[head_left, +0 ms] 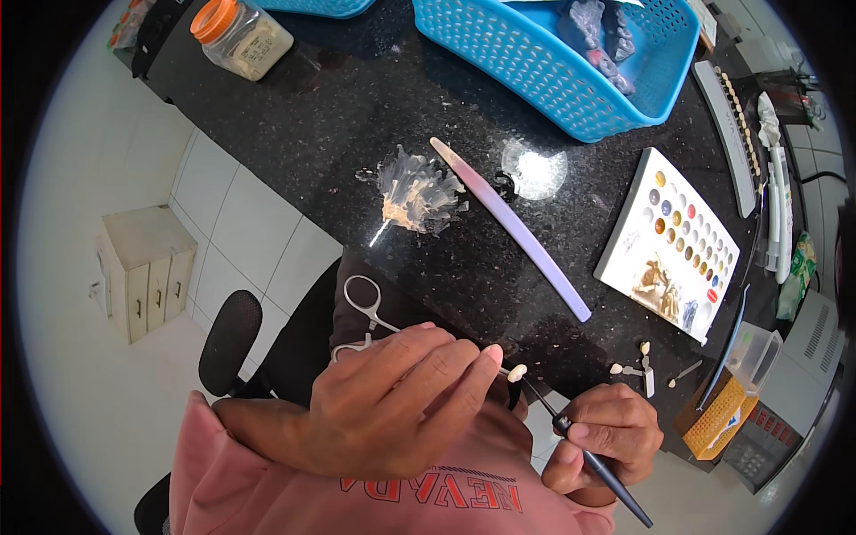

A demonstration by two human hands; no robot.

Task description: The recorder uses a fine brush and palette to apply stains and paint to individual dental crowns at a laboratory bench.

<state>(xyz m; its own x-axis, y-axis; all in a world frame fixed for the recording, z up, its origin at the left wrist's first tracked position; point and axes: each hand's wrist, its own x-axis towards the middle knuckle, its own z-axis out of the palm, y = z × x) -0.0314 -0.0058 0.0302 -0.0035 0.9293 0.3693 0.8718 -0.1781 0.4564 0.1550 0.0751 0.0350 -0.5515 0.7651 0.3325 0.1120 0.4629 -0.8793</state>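
My left hand (401,397) is closed around ring-handled metal forceps (385,325), whose finger loops stick out past my knuckles. At their far end, just beyond my fingertips, sits a small ivory tooth crown (516,373). Between the fingers and thumb of my right hand (620,428) is a thin dark-handled brush (617,489). Its fine tip points up and left to the crown; whether they touch I cannot tell. Right of the hands, a white stain palette (627,239) with rows of coloured wells and brown smears lies on the black counter (330,160).
A purple file-like stick (526,236) lies by a dried pale smear (410,192). Beyond are an orange-lidded powder jar (254,49) and a blue basket (508,67). At right are a tooth shade guide (727,134), small crowns on holders (648,382) and a yellow box (716,419).
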